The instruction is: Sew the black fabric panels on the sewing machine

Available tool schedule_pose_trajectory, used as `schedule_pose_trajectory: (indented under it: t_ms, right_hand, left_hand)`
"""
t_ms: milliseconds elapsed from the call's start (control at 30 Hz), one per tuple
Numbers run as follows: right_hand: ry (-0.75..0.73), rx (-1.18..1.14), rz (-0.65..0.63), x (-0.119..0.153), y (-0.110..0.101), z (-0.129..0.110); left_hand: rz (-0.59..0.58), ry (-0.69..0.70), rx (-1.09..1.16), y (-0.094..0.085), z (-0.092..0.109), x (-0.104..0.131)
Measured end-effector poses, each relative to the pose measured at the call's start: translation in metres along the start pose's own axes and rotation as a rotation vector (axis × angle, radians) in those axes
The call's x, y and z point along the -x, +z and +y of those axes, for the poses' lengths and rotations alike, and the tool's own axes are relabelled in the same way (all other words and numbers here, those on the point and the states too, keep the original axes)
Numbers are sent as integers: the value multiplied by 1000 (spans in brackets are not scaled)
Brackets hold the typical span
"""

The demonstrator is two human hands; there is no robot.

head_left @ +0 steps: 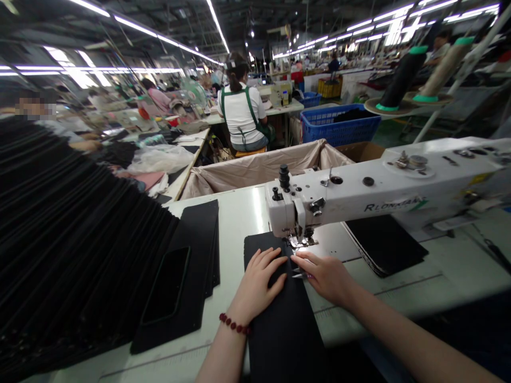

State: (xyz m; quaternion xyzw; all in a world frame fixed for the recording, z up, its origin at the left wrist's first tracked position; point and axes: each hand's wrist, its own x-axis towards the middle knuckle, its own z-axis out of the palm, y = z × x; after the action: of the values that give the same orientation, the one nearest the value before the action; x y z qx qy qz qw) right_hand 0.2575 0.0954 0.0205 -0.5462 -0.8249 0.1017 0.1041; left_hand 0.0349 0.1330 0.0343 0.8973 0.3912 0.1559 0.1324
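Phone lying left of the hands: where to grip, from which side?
Probably take the phone by its long right edge, thumb on top, coming from the right with the left hand. It lies flat on black sheets, its left edge close to the tall black stack, so the right edge looks easier to reach.

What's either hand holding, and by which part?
Right hand: pointed metal snips, apparently by the handle end, mostly hidden. Left hand: nothing, resting on the black panel.
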Motion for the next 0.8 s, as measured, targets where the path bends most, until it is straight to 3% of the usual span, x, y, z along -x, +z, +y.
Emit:
schedule_pose_trajectory:
  t_ms: [800]
  right_hand:
    - [-14, -40, 27, 0, 0, 1]
  left_hand:
    - [11, -6, 20, 2, -5, 1]
